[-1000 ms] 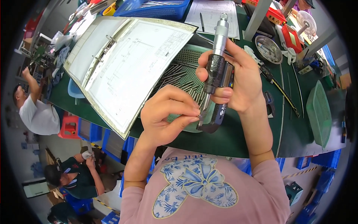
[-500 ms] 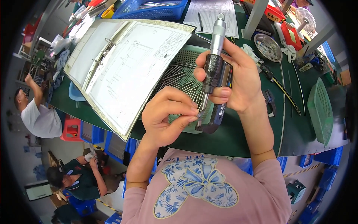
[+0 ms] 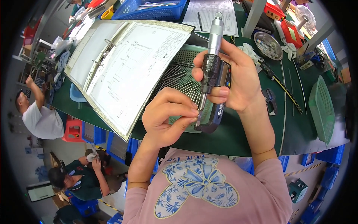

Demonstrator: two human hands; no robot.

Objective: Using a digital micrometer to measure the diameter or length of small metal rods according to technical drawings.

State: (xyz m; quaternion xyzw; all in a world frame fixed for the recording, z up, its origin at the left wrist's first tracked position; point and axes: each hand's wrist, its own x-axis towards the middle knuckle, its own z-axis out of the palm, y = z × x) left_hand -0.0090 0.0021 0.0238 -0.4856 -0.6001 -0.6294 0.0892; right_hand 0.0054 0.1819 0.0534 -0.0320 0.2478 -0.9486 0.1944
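Note:
My right hand (image 3: 244,84) is wrapped round a micrometer (image 3: 211,74) with a black grip, a silver thimble at the top and a dark curved frame at the bottom. It is held upright, thimble away from me. My left hand (image 3: 166,115) pinches a small metal piece (image 3: 199,114) between thumb and forefinger, at the gap between the micrometer's jaws. Fingertips hide most of that piece, and I cannot tell whether both jaws touch it. Beneath both hands a green basket (image 3: 182,56) holds several thin metal rods (image 3: 175,76).
An open ring binder (image 3: 126,71) with drawings leans over the basket's left side. Behind lie a blue basket (image 3: 149,13), a pen (image 3: 200,21) on paper and a metal bowl (image 3: 267,45). To the right are a caliper (image 3: 278,82) and a green tray (image 3: 321,112). Other people work at left.
The micrometer and my right hand have shifted slightly left. My left hand's pinch stays almost the same, beside the jaws.

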